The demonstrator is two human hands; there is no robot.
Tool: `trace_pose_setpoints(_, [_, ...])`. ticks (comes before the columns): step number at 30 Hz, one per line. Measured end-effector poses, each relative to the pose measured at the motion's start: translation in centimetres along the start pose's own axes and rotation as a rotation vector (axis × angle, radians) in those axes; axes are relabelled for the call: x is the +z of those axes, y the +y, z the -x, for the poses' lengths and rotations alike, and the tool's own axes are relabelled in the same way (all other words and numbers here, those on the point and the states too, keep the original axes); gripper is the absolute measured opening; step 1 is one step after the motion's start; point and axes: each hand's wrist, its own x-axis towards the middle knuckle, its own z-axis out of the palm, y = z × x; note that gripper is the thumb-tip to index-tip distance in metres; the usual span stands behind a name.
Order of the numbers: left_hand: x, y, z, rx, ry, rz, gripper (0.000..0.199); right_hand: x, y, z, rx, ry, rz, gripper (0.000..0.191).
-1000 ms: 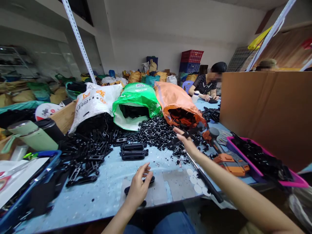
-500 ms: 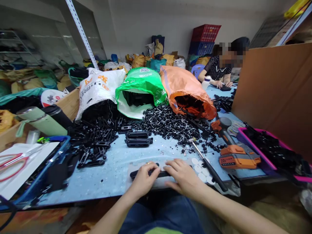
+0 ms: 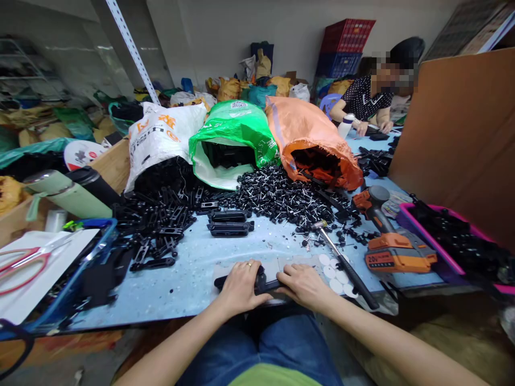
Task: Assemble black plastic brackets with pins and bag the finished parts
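A long black plastic part (image 3: 266, 284) lies across a pale sheet (image 3: 277, 264) at the table's near edge. My left hand (image 3: 243, 287) is closed over its left portion, thumb below and fingers above. The fingers of my right hand (image 3: 301, 284) grip its right end. Much of the part is hidden beneath both hands. Just right of my right hand are several white round discs (image 3: 337, 287) and a hammer (image 3: 346, 268) with a black handle. Two similar black assemblies (image 3: 230, 229) sit beyond my hands.
Black frames (image 3: 161, 230) pile up at left, pin-like parts (image 3: 281, 193) in the middle. Behind stand white, green (image 3: 235, 126) and orange sacks. A cordless drill (image 3: 386, 241) and pink-rimmed tray (image 3: 454, 214) are right; scissors (image 3: 28, 262) left. A co-worker (image 3: 366, 102) sits across the table.
My left hand has shifted its grip, with its thumb now lower and spread along the near side. The right hand stays at the right end. The camera view has tilted slightly.
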Motion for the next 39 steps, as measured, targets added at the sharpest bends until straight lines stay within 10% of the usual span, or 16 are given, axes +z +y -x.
trace_pose_setpoints(14, [0.7, -0.4, -0.2, 0.063, 0.011, 0.031, 0.048, 0.3, 0.6, 0.2, 0.015, 0.094, -0.028, 0.028])
trace_pose_setpoints(22, [1.0, -0.7, -15.3, -0.181, 0.074, -0.028, 0.026, 2.0, 1.8, 2.4, 0.108, 0.140, -0.204, 0.029])
trace_pose_setpoints(26, [2.1, -0.9, -18.7, -0.202, 0.094, -0.013, 0.020, 1.5, 3.2, 1.6, 0.217, 0.183, -0.171, 0.028])
trace_pose_setpoints(32, [1.2, -1.8, -15.0, -0.160, 0.160, -0.003, 0.022, 1.8, 8.0, -1.8, 0.565, 0.128, 0.030, 0.018])
trace_pose_setpoints(39, [-1.1, -5.5, -6.9, -0.130, 0.162, -0.037, 0.023, 1.6, 6.5, -1.6, 0.383, 0.353, -0.372, 0.019])
